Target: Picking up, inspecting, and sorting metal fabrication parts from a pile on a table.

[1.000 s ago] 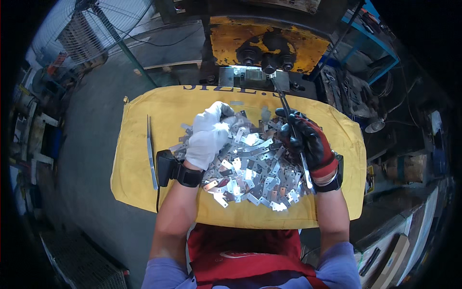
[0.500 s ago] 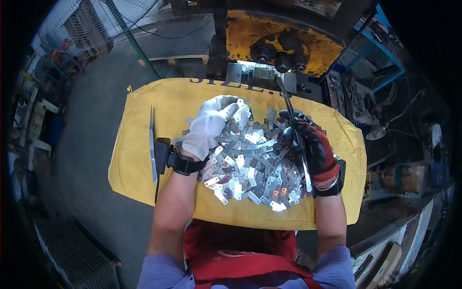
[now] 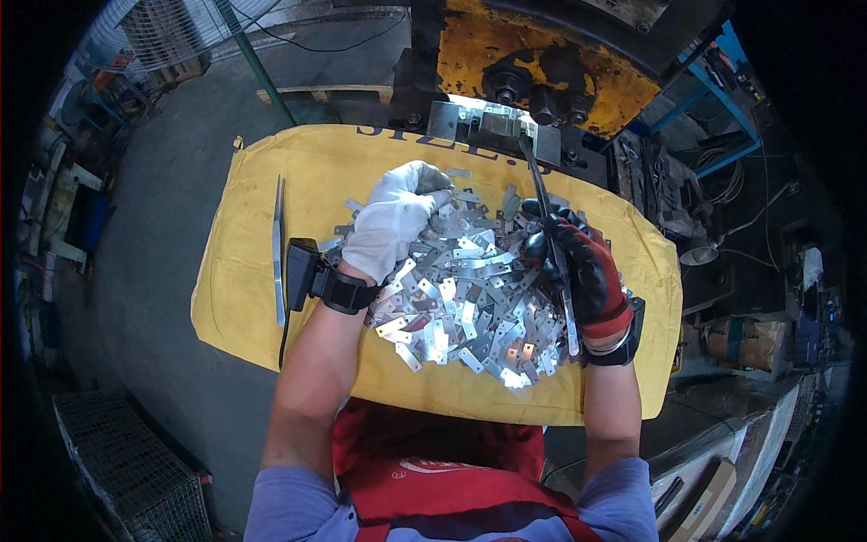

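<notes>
Yellow sheet; left hand, grip unclear

From the heap of small metal plates, spread on a yellow cloth, the white-gloved left hand is seen at 10 to 11 o'clock, its fingers curled; their grip is hidden. At 3 o'clock, dark tweezers are held in the black-and-red-gloved right hand. Loose tweezers are placed at 9 o'clock; a yellow-painted machine is seen between 12 and 1.
</notes>
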Demonstrator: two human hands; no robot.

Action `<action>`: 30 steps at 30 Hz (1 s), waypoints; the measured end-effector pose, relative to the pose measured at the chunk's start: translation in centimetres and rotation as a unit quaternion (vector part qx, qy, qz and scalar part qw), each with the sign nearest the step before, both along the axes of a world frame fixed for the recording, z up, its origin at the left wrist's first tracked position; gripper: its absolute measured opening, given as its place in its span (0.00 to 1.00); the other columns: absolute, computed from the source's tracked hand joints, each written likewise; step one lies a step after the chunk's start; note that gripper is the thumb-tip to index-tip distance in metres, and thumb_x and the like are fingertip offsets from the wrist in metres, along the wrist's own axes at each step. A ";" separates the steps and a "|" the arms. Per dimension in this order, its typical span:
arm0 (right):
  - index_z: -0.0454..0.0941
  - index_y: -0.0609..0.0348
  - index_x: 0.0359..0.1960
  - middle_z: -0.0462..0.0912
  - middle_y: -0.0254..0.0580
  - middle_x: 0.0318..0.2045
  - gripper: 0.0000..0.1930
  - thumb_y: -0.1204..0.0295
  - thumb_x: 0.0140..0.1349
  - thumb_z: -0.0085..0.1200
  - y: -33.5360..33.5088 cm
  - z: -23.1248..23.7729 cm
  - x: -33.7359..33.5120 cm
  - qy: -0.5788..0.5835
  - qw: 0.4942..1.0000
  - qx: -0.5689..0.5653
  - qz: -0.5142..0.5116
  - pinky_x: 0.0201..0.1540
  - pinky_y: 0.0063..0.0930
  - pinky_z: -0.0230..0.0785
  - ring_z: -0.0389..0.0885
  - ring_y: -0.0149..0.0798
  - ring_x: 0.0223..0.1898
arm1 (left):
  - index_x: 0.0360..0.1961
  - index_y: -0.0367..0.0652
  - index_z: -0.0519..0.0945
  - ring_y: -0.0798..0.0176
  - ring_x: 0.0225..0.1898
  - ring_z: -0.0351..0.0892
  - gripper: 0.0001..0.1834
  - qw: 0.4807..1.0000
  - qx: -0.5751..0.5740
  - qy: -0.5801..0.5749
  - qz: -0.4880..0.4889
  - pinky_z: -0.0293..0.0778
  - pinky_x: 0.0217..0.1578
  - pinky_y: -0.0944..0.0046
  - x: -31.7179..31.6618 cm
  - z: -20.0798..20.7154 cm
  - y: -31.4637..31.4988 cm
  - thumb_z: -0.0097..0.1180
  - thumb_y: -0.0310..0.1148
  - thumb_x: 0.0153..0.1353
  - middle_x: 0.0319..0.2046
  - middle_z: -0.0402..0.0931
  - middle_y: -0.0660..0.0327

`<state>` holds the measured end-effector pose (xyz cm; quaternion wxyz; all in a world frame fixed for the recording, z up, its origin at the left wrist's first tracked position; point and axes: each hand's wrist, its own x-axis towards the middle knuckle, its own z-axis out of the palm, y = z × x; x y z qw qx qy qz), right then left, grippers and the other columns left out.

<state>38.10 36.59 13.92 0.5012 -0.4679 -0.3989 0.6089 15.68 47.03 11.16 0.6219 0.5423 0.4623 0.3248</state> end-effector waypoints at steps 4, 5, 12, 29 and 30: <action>0.70 0.62 0.53 0.79 0.34 0.26 0.18 0.65 0.66 0.42 -0.1 -1.9 0.7 -0.139 0.978 0.153 0.002 0.24 0.12 0.67 0.75 0.21 0.22 | 0.38 0.37 0.77 0.74 0.25 0.75 0.08 0.997 0.044 -0.009 0.063 0.69 0.25 0.77 0.7 0.8 -0.2 0.56 0.25 0.56 0.30 0.79 0.62; 0.70 0.61 0.53 0.79 0.33 0.26 0.18 0.65 0.66 0.42 0.0 -2.0 0.6 -0.197 0.953 0.229 0.006 0.23 0.12 0.65 0.74 0.20 0.22 | 0.38 0.37 0.77 0.74 0.25 0.75 0.08 0.997 0.045 -0.008 0.062 0.69 0.25 0.77 0.6 0.8 -0.1 0.56 0.25 0.56 0.30 0.79 0.62; 0.72 0.59 0.50 0.78 0.33 0.24 0.15 0.68 0.66 0.42 -0.2 0.2 -0.7 0.047 0.997 -0.061 -0.002 0.19 0.13 0.62 0.72 0.21 0.19 | 0.40 0.35 0.75 0.71 0.27 0.77 0.08 0.978 -0.043 -0.188 0.081 0.73 0.27 0.74 0.3 0.5 -0.2 0.53 0.26 0.60 0.30 0.78 0.59; 0.75 0.63 0.33 0.79 0.37 0.20 0.08 0.70 0.59 0.53 -0.3 -0.9 -2.6 -0.046 0.998 0.015 -0.049 0.15 0.17 0.61 0.72 0.25 0.13 | 0.41 0.36 0.77 0.71 0.32 0.78 0.10 0.984 0.057 -0.052 -0.162 0.74 0.34 0.73 1.5 1.4 -2.8 0.53 0.28 0.59 0.32 0.78 0.61; 0.75 0.64 0.34 0.79 0.38 0.21 0.08 0.70 0.59 0.52 -0.3 -1.3 -2.0 -0.071 0.996 0.044 -0.038 0.15 0.17 0.61 0.73 0.25 0.14 | 0.40 0.36 0.77 0.71 0.32 0.78 0.09 0.983 -0.016 -0.120 -0.135 0.74 0.34 0.72 1.5 1.6 -2.9 0.53 0.27 0.59 0.32 0.79 0.61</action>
